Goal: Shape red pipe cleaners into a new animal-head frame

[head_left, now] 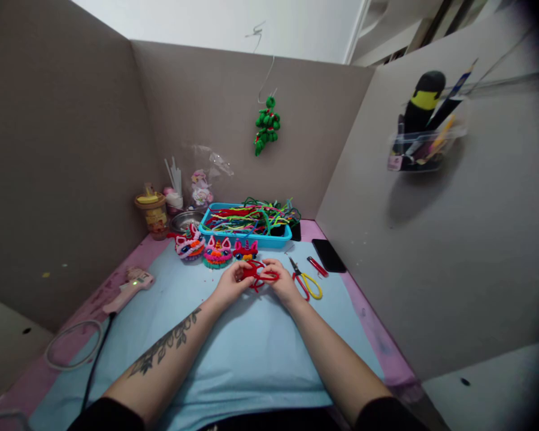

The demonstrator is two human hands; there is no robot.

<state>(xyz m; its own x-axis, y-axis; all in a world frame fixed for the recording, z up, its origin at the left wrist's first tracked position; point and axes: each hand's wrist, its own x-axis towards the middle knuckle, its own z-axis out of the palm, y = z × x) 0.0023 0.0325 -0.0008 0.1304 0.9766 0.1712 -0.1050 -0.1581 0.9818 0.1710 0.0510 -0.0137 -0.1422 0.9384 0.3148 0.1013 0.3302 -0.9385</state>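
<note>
Here both hands, left hand [230, 285] and right hand [282, 284], pinch red pipe cleaner [259, 275]; scissors [306, 283] beside, 3 masks [216, 251] behind

A single head-worn camera looks forward and down from close above the forearms (no second view), past the hands to the cardboard walls [233, 120] behind them.
</note>
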